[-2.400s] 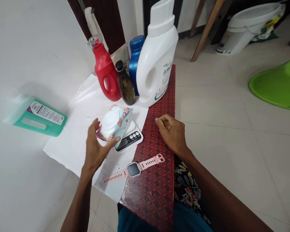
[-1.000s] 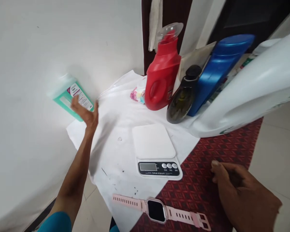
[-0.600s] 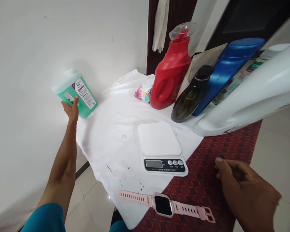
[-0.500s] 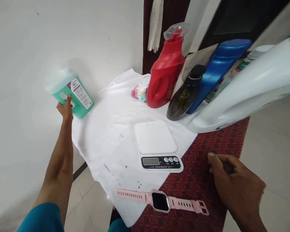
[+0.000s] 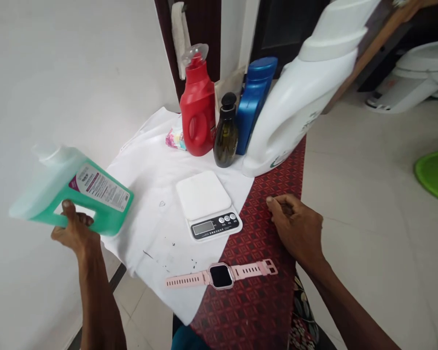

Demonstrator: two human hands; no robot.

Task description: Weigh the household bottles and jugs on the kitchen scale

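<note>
My left hand (image 5: 75,231) is closed round the handle of a green liquid jug (image 5: 73,192) with a white label, holding it tilted in the air at the left, off the white sheet (image 5: 149,228). My right hand (image 5: 295,226) rests on the red patterned board (image 5: 255,291) with its fingers curled loosely, nothing visible in them. A white kitchen scale (image 5: 208,204) sits bare on the sheet between my hands. A pink smartwatch (image 5: 221,275) lies flat in front of the scale.
At the back stand a red detergent bottle (image 5: 196,109), a dark small bottle (image 5: 226,133), a blue bottle (image 5: 255,99) and a large white jug (image 5: 302,92). A wipes pack (image 5: 174,139) lies beside the red bottle. A green basin (image 5: 436,175) and white bucket (image 5: 412,73) sit on the tiled floor.
The wipes pack left the scale and now lies by the red bottle. My left hand reached to the green jug, gripped its handle and lifted it toward me. My right hand stayed put.
</note>
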